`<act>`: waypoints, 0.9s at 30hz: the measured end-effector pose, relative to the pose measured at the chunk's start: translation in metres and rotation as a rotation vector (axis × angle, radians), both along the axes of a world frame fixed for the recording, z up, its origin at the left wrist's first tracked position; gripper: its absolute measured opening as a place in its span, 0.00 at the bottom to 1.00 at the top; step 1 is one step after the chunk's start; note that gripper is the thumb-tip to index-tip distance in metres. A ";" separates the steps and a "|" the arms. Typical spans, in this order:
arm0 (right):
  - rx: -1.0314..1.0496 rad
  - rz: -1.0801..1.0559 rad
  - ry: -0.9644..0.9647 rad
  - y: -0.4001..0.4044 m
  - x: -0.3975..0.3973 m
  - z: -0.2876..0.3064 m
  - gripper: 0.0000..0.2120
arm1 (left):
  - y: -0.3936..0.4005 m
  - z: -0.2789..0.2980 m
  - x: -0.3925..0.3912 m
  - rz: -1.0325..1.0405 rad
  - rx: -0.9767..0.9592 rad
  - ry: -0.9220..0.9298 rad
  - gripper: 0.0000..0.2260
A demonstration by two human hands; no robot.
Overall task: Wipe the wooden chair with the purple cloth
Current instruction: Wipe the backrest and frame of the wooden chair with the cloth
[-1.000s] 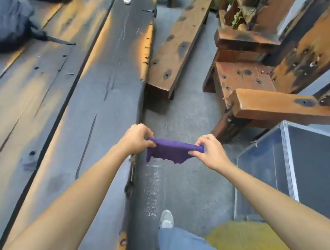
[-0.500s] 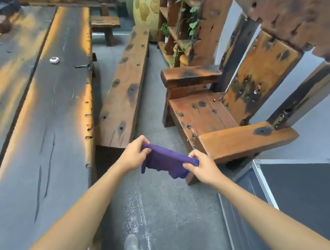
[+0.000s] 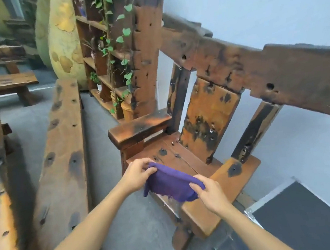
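**Cloth gathered at the seat's front edge, ready for the first stroke**

Nearest the camera, two bare forearms reach forward over the grey floor (image 3: 120,243). The right hand (image 3: 211,193) pinches the near end of the purple cloth (image 3: 169,183), fingers (image 3: 195,186) clamped on the fabric; the left hand (image 3: 138,174) grips the far end, its fingers likewise closed on the cloth. The cloth hangs bunched between them, over the front edge of the wooden chair (image 3: 207,107) seat, and whether it already touches the wood cannot be told.

To do this step well, the person would probably fold the cloth into a flat pad, let one hand take it, and press it down on the seat, wiping in long strokes with the grain. The bolt holes and rough dark patches on the seat may snag the fabric, so moderate pressure suits. Beyond lie the armrest (image 3: 139,127) and the tall backrest, then a shelf with a trailing vine (image 3: 117,39).
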State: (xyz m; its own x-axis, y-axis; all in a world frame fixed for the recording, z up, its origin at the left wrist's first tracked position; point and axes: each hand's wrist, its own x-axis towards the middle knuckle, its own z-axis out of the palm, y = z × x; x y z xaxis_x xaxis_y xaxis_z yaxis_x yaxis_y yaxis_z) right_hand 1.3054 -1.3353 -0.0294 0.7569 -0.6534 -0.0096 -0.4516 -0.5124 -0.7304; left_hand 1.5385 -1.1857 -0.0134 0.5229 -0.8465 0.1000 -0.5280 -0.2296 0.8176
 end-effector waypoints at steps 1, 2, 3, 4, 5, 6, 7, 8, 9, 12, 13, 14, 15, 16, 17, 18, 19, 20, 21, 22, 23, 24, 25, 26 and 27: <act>-0.017 -0.033 -0.005 -0.008 0.010 0.002 0.13 | -0.015 0.001 0.013 -0.013 -0.014 -0.006 0.04; -0.029 -0.077 -0.010 -0.022 0.025 0.004 0.12 | -0.036 0.002 0.032 -0.020 -0.030 -0.022 0.04; -0.046 -0.115 -0.003 -0.030 0.035 0.005 0.10 | -0.052 0.001 0.044 -0.025 -0.045 -0.056 0.04; -0.068 -0.152 0.012 -0.042 0.048 0.006 0.09 | -0.068 0.001 0.059 -0.033 -0.061 -0.090 0.04; -0.084 -0.188 0.031 -0.053 0.061 0.004 0.09 | -0.084 0.000 0.073 -0.043 -0.075 -0.121 0.04; -0.099 -0.222 0.041 -0.067 0.078 0.003 0.09 | -0.103 -0.001 0.091 -0.051 -0.091 -0.141 0.04; -0.113 -0.248 0.046 -0.080 0.094 0.002 0.09 | -0.120 -0.003 0.108 -0.057 -0.100 -0.158 0.04; -0.125 -0.274 0.043 -0.095 0.114 0.001 0.09 | -0.138 -0.004 0.128 -0.053 -0.099 -0.179 0.04; -0.120 -0.292 0.024 -0.111 0.133 0.000 0.09 | -0.156 -0.005 0.147 -0.046 -0.099 -0.198 0.05; -0.017 -0.321 -0.084 -0.161 0.198 0.002 0.11 | -0.209 0.000 0.208 -0.030 -0.096 -0.185 0.04; 0.042 -0.332 -0.132 -0.175 0.218 0.005 0.12 | -0.223 0.006 0.225 -0.034 -0.081 -0.169 0.04; 0.095 -0.347 -0.170 -0.190 0.238 0.010 0.12 | -0.238 0.012 0.243 -0.042 -0.062 -0.150 0.04; 0.135 -0.363 -0.205 -0.205 0.257 0.014 0.12 | -0.255 0.018 0.261 -0.054 -0.053 -0.117 0.04; 0.153 -0.379 -0.236 -0.222 0.278 0.020 0.12 | -0.272 0.024 0.279 -0.057 -0.056 -0.094 0.05; 0.155 -0.383 -0.260 -0.239 0.299 0.027 0.12 | -0.289 0.030 0.296 -0.051 -0.067 -0.084 0.06; 0.144 -0.391 -0.277 -0.256 0.319 0.034 0.11 | -0.306 0.036 0.314 -0.043 -0.081 -0.082 0.07; 0.131 -0.403 -0.286 -0.267 0.334 0.041 0.11 | -0.318 0.040 0.327 -0.041 -0.096 -0.084 0.07; 0.135 -0.420 -0.306 -0.280 0.353 0.049 0.10 | -0.333 0.046 0.343 -0.043 -0.110 -0.082 0.08; 0.138 -0.432 -0.328 -0.292 0.370 0.055 0.10 | -0.346 0.051 0.357 -0.040 -0.124 -0.083 0.08; 0.132 -0.434 -0.341 -0.305 0.386 0.062 0.10 | -0.360 0.056 0.371 -0.033 -0.139 -0.080 0.08; 0.118 -0.431 -0.351 -0.318 0.402 0.068 0.10 | -0.375 0.061 0.386 -0.021 -0.158 -0.065 0.09; 0.083 -0.420 -0.349 -0.329 0.415 0.074 0.10 | -0.387 0.066 0.399 -0.004 -0.183 -0.046 0.08; 0.032 -0.406 -0.347 -0.342 0.431 0.080 0.10 | -0.403 0.071 0.414 0.012 -0.208 -0.033 0.08; -0.023 -0.390 -0.336 -0.351 0.443 0.086 0.10 | -0.415 0.074 0.424 0.029 -0.226 -0.031 0.07; -0.081 -0.382 -0.332 -0.363 0.458 0.091 0.10 | -0.431 0.076 0.438 0.033 -0.240 -0.041 0.06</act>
